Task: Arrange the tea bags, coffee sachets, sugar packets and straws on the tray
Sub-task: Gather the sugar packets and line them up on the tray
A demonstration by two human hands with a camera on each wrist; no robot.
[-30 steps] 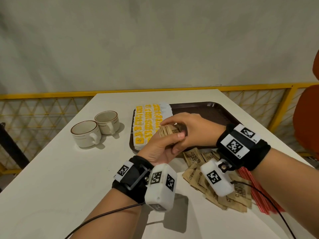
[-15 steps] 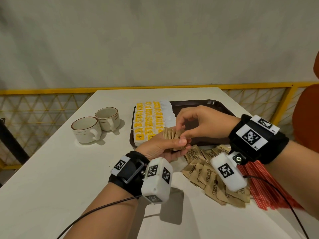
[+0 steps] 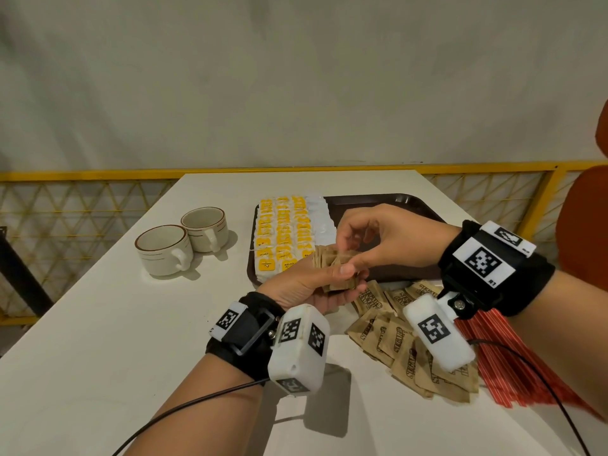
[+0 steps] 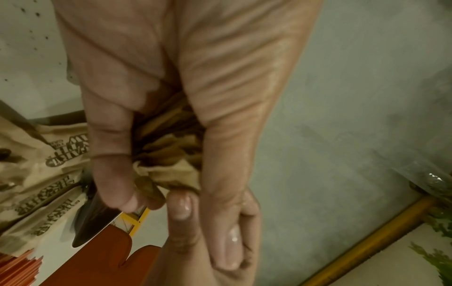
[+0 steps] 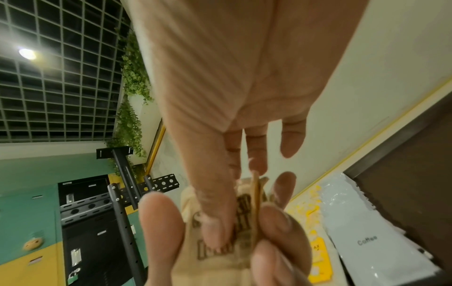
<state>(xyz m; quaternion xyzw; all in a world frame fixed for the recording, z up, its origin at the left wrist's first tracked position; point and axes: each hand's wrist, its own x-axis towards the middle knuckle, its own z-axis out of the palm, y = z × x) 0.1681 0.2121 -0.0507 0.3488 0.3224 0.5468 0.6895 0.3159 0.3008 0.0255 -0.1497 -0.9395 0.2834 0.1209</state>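
From the head view, the left hand (image 3: 309,284) grips a stack of brown paper sugar packets (image 3: 332,263) just above the dark brown plastic tray (image 3: 394,202); the right hand (image 3: 378,238) pinches the stack's top. The left wrist view shows fingers (image 4: 110,154) curled round the packets (image 4: 168,147). In the right wrist view, the thumb (image 5: 215,212) presses the printed packets (image 5: 242,222).

Both forearms are bare. Each wrist wears a black strap (image 3: 245,330) with white tags printed with square black-and-white codes, and a white camera block (image 3: 298,349) with similar codes. A thin black cable (image 3: 184,406) trails from each, apparently from the block.
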